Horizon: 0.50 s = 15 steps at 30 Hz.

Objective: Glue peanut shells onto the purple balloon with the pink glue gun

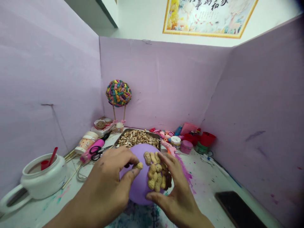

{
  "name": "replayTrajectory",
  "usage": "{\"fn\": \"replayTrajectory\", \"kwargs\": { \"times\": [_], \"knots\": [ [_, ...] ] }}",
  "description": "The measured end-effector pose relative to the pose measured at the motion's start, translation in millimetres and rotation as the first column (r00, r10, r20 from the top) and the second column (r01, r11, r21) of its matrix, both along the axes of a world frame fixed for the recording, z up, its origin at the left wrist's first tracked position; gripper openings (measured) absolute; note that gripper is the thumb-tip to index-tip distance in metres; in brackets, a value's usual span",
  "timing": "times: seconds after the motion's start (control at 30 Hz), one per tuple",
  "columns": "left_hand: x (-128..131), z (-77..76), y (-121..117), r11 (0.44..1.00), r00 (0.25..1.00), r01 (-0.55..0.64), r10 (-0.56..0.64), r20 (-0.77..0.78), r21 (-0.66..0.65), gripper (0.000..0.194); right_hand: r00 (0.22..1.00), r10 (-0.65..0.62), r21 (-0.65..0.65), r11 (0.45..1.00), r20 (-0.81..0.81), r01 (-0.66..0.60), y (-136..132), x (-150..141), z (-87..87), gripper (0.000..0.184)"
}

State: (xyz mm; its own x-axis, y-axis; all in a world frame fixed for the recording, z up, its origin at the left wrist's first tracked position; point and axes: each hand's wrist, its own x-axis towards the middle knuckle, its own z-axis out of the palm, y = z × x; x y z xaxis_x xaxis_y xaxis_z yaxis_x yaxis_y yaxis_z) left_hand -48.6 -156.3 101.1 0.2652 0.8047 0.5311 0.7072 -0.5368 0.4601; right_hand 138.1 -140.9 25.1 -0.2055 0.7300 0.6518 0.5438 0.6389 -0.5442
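Observation:
A purple balloon [140, 193] is in front of me, its right side covered with a patch of peanut shells [156, 176] set close together. My right hand [179, 193] grips the balloon from the right, thumb below and fingers above the patch. Between the thumb and index finger of my left hand [106, 177] is a single peanut shell [138, 165], held just over the balloon's left face. Whether that shell touches the balloon I cannot tell. Behind the balloon stands a metal tray [157, 136] heaped with peanut shells [137, 138].
A white pot [45, 180] with a red stick stands left. Scissors [96, 152], a pink roll [91, 150] and paper cups [86, 142] lie behind it. A multicoloured ball [118, 93] rises on sticks. Jars [175, 141] sit back right; a phone [238, 209] lies front right. Purple panels [163, 82] enclose the table.

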Motion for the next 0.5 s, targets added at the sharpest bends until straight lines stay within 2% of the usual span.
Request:
{"fn": "replayTrajectory", "kwargs": {
  "times": [0.17, 0.27, 0.37, 0.5],
  "knots": [
    [-2.6, -3.7, 3.9, 0.978, 0.993, 0.030, -0.005, -0.122, 0.206, 0.016, 0.998, 0.059, 0.038, 0.998, 0.010, -0.059, 2.1, 2.8, 2.1, 0.073],
    [-2.8, -2.3, 4.9, 0.970, 0.984, 0.096, -0.060, -0.165, 0.222, 0.021, 0.994, 0.105, 0.011, 0.994, 0.004, -0.105, 2.7, 5.2, 5.4, 0.073],
    [-2.1, -1.7, 5.3, 0.965, 0.979, 0.127, -0.084, -0.188, 0.228, 0.024, 0.995, 0.098, -0.036, 0.995, -0.006, -0.098, 2.6, 6.8, 7.4, 0.074],
    [-2.2, -3.4, 10.1, 0.925, 0.959, 0.151, -0.051, -0.279, 0.348, 0.027, 0.996, 0.090, -0.029, 0.995, -0.013, -0.091, 2.2, 8.0, 8.0, 0.073]
  ]
}}
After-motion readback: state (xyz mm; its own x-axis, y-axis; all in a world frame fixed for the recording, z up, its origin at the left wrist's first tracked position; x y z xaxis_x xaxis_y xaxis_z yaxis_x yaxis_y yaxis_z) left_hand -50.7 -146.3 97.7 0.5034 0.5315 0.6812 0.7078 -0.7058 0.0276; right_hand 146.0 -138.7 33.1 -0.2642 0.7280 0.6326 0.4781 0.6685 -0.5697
